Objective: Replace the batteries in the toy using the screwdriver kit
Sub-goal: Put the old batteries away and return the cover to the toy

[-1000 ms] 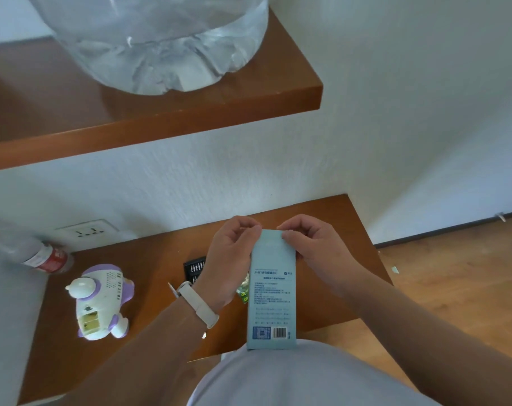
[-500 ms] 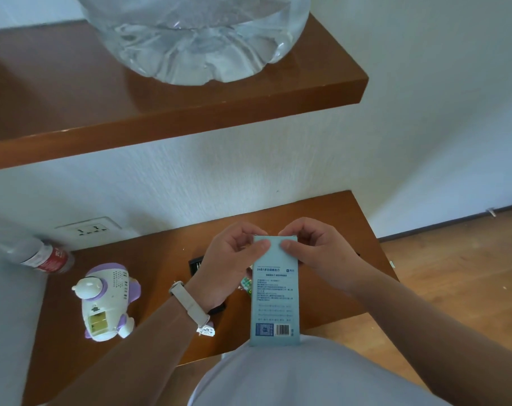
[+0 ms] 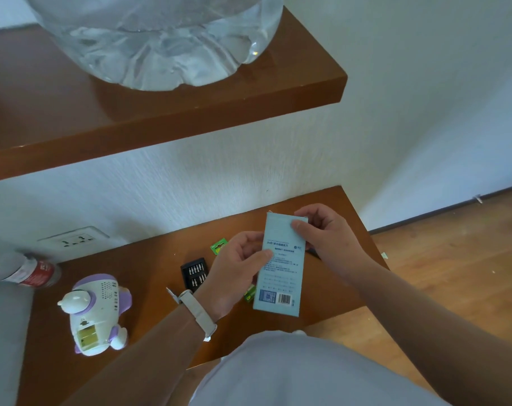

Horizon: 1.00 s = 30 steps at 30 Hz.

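Bottle with red label lies far left; one toy rests nearby on the table, compartment up. One black bit tray sits half hidden behind the left hand, which grips the blue box; two green battery packs show beside that hand. The right hand pinches the box's top.

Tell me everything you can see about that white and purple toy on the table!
The toy looks like smooth plastic, white with pale purple parts and a rounded knob at one end. It lies flat on the brown wooden table, and nothing but the table touches it. A patch of small speaker holes shows on its body. Its rectangular battery compartment near the lower end looks open, with something yellow-green inside.
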{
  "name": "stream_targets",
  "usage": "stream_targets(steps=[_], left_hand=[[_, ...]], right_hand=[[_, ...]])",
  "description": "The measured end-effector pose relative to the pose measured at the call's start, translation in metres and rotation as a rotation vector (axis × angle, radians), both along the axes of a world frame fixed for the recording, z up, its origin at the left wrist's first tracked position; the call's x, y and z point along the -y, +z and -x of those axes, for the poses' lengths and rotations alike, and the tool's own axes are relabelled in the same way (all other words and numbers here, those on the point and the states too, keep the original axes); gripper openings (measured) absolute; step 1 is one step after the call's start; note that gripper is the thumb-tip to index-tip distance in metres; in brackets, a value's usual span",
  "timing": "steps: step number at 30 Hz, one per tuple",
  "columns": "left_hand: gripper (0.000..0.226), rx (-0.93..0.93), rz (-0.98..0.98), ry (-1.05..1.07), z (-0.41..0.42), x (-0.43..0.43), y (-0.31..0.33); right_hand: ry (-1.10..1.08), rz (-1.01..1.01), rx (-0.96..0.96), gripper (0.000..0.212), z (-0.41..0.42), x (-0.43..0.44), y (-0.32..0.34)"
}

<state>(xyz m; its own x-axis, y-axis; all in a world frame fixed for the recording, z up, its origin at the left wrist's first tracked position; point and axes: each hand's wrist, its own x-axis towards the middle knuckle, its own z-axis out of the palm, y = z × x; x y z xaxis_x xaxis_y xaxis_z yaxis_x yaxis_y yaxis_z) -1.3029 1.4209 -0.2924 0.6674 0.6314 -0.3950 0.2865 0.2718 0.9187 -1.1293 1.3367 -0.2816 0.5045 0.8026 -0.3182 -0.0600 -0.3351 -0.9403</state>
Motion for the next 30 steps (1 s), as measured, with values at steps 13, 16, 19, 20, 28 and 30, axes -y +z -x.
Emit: stream_targets(steps=[13, 16, 19, 20, 28, 30], left_hand=[[0.015, -0.138, 0.074, 0.161, -0.059, 0.012, -0.061], [0.013, -0.212, 0.073, 0.18, -0.072, 0.018, -0.079], [0.014, -0.306, 0.054, 0.184, -0.078, 0.027, -0.098], [0.016, -0.326, 0.053, 0.184, -0.08, 0.03, -0.104], [0.023, -0.402, 0.068, 0.281, -0.092, 0.044, -0.134], [0.026, -0.411, 0.041, 0.306, -0.096, 0.042, -0.139]], right_hand=[[0.113, 0.236, 0.048, 0.018, -0.031, 0.035, -0.071], [0.114, 0.274, 0.107, 0.02, -0.037, 0.038, -0.093], [0.135, 0.336, 0.156, 0.017, -0.042, 0.04, -0.118], [0.145, 0.352, 0.163, 0.017, -0.043, 0.04, -0.126], [0.26, 0.364, 0.236, 0.022, -0.053, 0.032, -0.168], [0.301, 0.36, 0.278, 0.028, -0.054, 0.027, -0.175]])
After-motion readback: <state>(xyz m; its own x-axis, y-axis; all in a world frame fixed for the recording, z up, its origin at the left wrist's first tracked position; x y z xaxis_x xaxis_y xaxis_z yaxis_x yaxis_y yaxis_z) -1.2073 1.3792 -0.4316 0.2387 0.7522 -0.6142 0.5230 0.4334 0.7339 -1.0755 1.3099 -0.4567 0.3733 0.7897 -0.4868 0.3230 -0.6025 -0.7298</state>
